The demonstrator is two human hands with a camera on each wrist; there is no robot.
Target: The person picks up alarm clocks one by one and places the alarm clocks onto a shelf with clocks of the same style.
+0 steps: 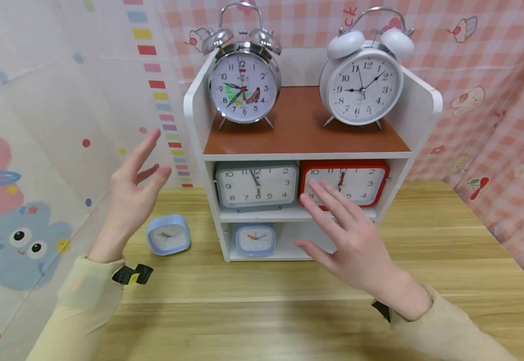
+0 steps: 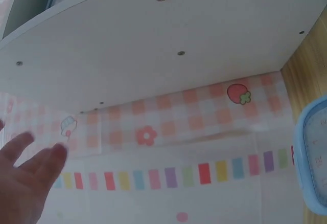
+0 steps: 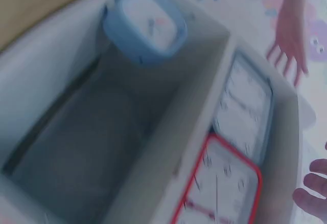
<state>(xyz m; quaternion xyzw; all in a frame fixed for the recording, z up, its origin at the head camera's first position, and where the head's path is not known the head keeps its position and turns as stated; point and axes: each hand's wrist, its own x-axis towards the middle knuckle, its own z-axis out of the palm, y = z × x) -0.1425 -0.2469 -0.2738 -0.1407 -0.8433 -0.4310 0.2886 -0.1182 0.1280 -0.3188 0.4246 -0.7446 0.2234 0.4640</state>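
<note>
My left hand (image 1: 132, 193) is raised in the air to the left of the shelf, fingers loosely extended and holding nothing. Below and right of it, a small blue alarm clock (image 1: 169, 235) stands on the table. My right hand (image 1: 349, 233) hovers in front of the shelf with its fingers spread, overlapping the red-framed clock (image 1: 370, 188) in the head view. Beside the red one, a grey-framed clock (image 1: 258, 185) stands on the middle level. Another small blue clock (image 1: 255, 239) sits at the left of the bottom level, also seen in the right wrist view.
The white shelf (image 1: 311, 156) stands on the wooden table (image 1: 243, 321) near the back. On its brown top level are a silver twin-bell clock (image 1: 243, 87) and a white twin-bell clock (image 1: 363, 89). Patterned cloth (image 1: 483, 75) hangs behind and at both sides.
</note>
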